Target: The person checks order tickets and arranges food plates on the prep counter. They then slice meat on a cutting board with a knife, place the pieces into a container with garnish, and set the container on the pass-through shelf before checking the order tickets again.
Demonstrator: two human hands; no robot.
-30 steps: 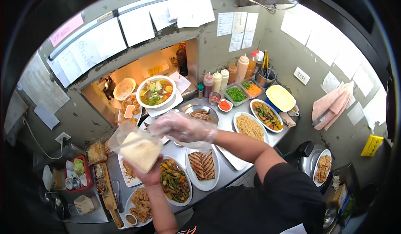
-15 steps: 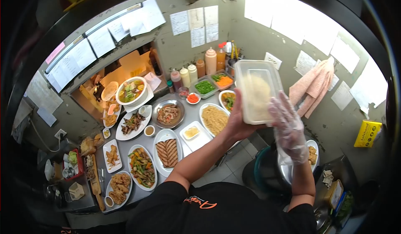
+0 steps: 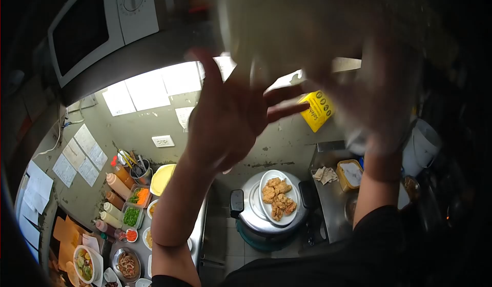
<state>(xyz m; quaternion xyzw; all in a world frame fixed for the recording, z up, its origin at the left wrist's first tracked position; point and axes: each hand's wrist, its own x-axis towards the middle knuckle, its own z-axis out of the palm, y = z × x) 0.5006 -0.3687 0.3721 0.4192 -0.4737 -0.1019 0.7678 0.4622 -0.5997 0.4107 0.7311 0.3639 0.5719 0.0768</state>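
Observation:
A translucent plastic container (image 3: 287, 25) with pale contents is raised high in front of me, badly blurred. My bare left hand (image 3: 228, 115) supports it from below, thumb up on its left side and fingers stretched to the right. On the container's right side is my right hand (image 3: 382, 95) in a clear glove; motion smears its fingers, so its grip is unclear. Below the hands, a white oval plate of fried pieces (image 3: 277, 197) rests on a round metal lid (image 3: 251, 200).
A white microwave (image 3: 102, 25) stands at the upper left. Squeeze bottles (image 3: 118, 185), trays of chopped vegetables (image 3: 134, 216) and several dishes line the counter at the lower left. A yellow packet (image 3: 318, 114) hangs on the wall. On the right are a yellow-rimmed tub (image 3: 350, 175) and a white bucket (image 3: 421, 146).
The view has swung right and up, bringing the microwave in. Both hands have raised the container from over the counter to the top of the view.

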